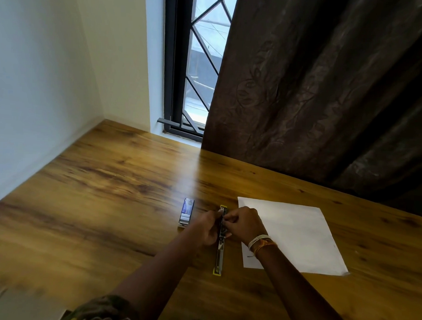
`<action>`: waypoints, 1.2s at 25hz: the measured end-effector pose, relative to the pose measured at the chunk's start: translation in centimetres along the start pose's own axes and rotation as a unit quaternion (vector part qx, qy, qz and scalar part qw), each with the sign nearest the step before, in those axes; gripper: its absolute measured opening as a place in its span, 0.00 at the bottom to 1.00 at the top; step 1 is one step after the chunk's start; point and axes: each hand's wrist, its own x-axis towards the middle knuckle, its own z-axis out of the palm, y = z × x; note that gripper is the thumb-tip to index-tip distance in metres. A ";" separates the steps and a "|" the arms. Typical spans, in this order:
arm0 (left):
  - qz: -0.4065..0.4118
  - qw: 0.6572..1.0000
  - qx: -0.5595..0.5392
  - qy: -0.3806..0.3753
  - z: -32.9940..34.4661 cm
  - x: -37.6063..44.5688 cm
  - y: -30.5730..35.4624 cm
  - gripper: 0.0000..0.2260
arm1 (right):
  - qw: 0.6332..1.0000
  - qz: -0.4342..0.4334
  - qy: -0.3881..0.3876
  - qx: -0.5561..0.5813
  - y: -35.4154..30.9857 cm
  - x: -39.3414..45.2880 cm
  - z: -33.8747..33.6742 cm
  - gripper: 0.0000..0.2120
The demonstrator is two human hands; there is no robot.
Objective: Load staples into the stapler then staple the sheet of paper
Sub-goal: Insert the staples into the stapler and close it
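Stapler [219, 252] lies opened flat mid-table beside the paper [291, 236]; left hand [209, 228] steadies it, right hand [244, 225] fingers pinched at the channel, apparently seating staples—keep the strip aligned.

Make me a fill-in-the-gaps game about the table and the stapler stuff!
1. The sheet of paper lies to the ___ of the stapler.
2. The stapler is opened out flat on a table made of ___.
3. The small staple box lies to the ___ of the stapler.
4. The left hand and right hand both touch the ___.

Missing words: right; wood; left; stapler
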 end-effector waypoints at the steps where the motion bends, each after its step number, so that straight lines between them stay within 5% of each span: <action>1: -0.002 1.000 -0.002 0.000 0.0 0.0 0.0 0.12 | 1.000 0.001 -0.002 -0.003 0.0 0.1 0.0 0.08; 7: 0.001 1.000 -0.011 -0.003 0.2 -0.1 0.0 0.12 | 0.998 -0.038 0.001 -0.049 0.6 -0.1 -0.3 0.09; 15: 0.014 1.000 -0.011 -0.022 -0.2 0.2 0.0 0.17 | 0.950 -0.221 0.048 -0.213 2.0 -1.6 -0.9 0.09; 30: 0.023 0.999 0.018 -0.024 0.2 -0.5 0.0 0.14 | 0.883 -0.283 0.076 -0.366 3.3 0.5 -0.4 0.17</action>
